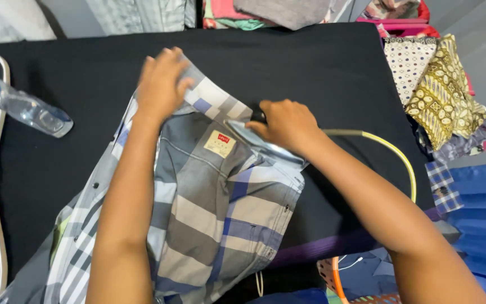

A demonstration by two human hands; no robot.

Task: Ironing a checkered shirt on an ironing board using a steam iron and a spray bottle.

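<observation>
In the head view, a checked shirt [209,214] is being ironed on a black cloth [322,73]. Its collar is being pressed flat by the left hand [161,84], with the fingers spread and nothing gripped. An iron [265,143] is being held on the collar by the right hand [285,124], closed around the handle. Judging from this, the collar step is in hand; a slow, steady push along the collar is needed, away from the left fingers. A plastic bottle [23,107] is lying well apart.
</observation>
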